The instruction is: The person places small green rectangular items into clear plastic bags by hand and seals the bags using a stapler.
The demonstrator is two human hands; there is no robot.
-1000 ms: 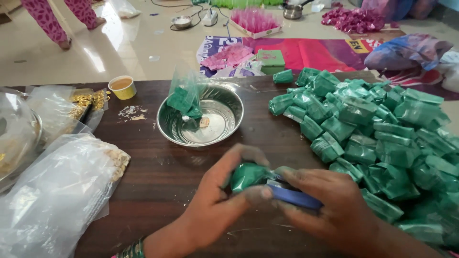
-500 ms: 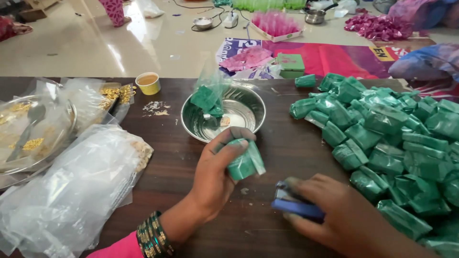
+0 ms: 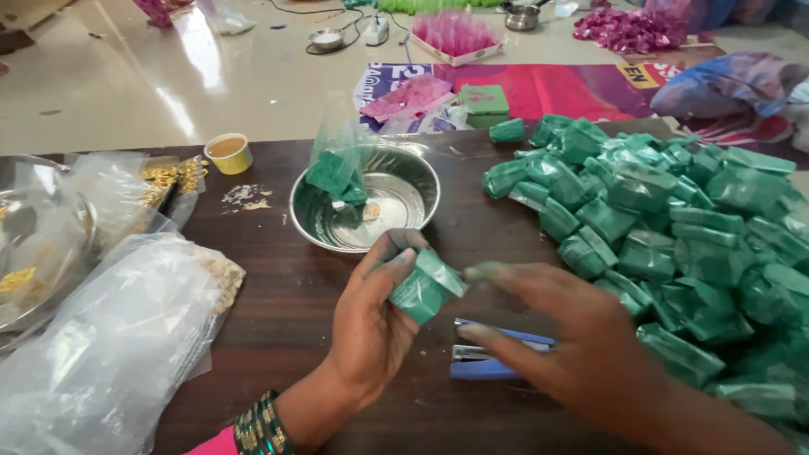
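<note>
Head view: steel bowl (image 3: 404, 181) beyond green packet (image 3: 424, 288)

We see a steel bowl (image 3: 371, 206) on the dark wooden table (image 3: 278, 312), with a small plastic bag of green pieces (image 3: 335, 168) standing in it. Near the table's far edge sits a little yellow cup (image 3: 228, 152), and clear plastic bags (image 3: 101, 337) lie at the left. On the floor beyond rest a pink tray (image 3: 456, 35) and a green box (image 3: 484, 101).
</note>
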